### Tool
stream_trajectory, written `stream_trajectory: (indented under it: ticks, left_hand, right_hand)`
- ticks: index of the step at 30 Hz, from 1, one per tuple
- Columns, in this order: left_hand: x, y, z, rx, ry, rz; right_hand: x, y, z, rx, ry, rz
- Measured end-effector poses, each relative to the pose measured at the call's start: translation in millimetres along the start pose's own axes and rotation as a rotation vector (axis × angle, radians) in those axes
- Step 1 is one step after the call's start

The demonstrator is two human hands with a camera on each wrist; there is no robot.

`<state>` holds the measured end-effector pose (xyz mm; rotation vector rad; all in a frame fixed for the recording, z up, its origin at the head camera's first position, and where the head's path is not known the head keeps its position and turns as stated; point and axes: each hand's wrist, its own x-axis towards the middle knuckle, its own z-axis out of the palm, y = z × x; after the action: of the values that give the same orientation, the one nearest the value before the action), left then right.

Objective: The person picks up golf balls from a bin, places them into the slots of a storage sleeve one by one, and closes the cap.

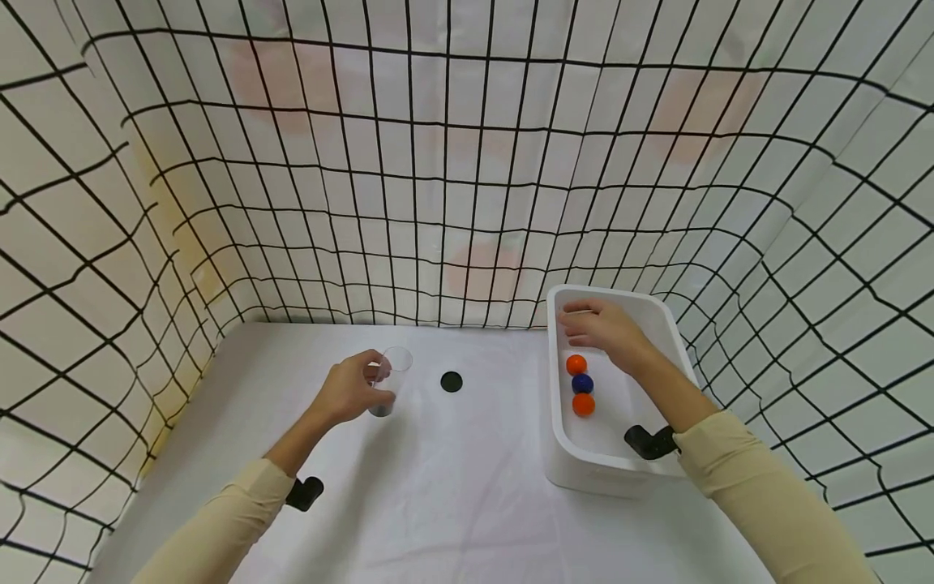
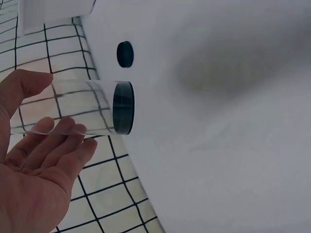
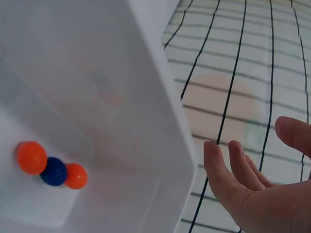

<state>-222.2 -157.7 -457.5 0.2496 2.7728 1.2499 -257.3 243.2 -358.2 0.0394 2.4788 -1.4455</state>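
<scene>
My left hand (image 1: 349, 392) holds a clear plastic cylinder (image 2: 77, 104) with a dark disc-shaped base (image 2: 124, 108), thumb on one side and fingers on the other. It stands close over the white table on the left. A flat black disc (image 1: 452, 381) lies on the cloth just right of the cylinder. Over the far left part of a white bin (image 1: 553, 389) hovers my right hand (image 1: 601, 328), its fingers loosely spread with nothing between them. Inside the bin an orange ball (image 1: 576, 364), a blue ball (image 1: 582, 384) and a second orange ball (image 1: 583, 405) sit in a row along the left wall.
Black netting (image 1: 481, 186) walls in the table (image 1: 467, 503) at the back and both sides, with pale sheeting behind it. The bin stands at the right, near the back net. Small dark wrist cameras (image 1: 302, 492) stick out from the sleeves.
</scene>
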Motion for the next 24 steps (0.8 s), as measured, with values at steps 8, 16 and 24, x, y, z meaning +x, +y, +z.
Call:
stream_trajectory:
  ticks: [8,16,24]
  left_hand:
    - [-0.9,8.5,0.6,0.022,0.003,0.005]
    - [-2.1,18.5,-1.8,0.034,0.023,0.011]
    - [-1.8,19.6,-5.3,0.042,0.031,0.014]
  right_hand:
    - [10.9,21,-24,-0.063,0.018,0.086]
    - [32.9,48,-35,-0.023,-0.023,0.226]
    - [50.0,83,-42,0.024,-0.056,0.336]
